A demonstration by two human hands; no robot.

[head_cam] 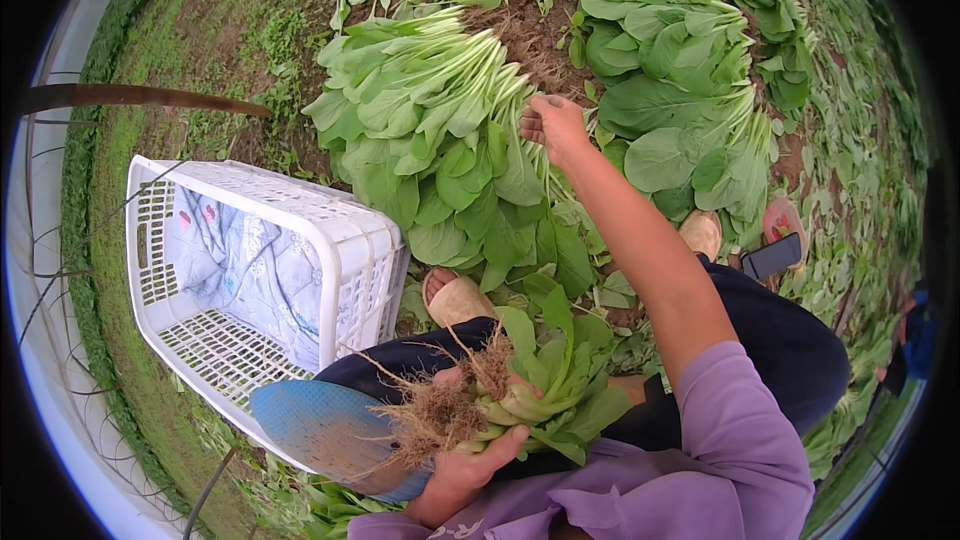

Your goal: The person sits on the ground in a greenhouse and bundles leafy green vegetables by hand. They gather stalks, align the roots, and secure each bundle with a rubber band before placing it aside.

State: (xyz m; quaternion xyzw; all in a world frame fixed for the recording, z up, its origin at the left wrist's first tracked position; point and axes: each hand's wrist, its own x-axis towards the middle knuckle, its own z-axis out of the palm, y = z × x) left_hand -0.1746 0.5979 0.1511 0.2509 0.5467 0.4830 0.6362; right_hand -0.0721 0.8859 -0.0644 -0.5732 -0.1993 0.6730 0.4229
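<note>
My left hand (469, 469) is closed around a bunch of leafy green plants (559, 382), low in front of my body. Its tangled, soil-coloured roots (442, 412) point left, over a soiled blue textured pad (322, 427) by my knee. My right hand (553, 127) reaches forward, fingers curled, at the pale stem ends of a large pile of leafy greens (442, 157) on the ground. Whether a stem is between those fingers cannot be made out. A second row of greens (675, 90) lies to the right of this hand.
A white plastic crate (364, 240) with a flowered quilted cloth (240, 262) inside stands at left. A smartphone (771, 257) rests against a pinkish container (784, 221) beside my right shoe (703, 232). A brown curved bar (150, 96) juts in at upper left.
</note>
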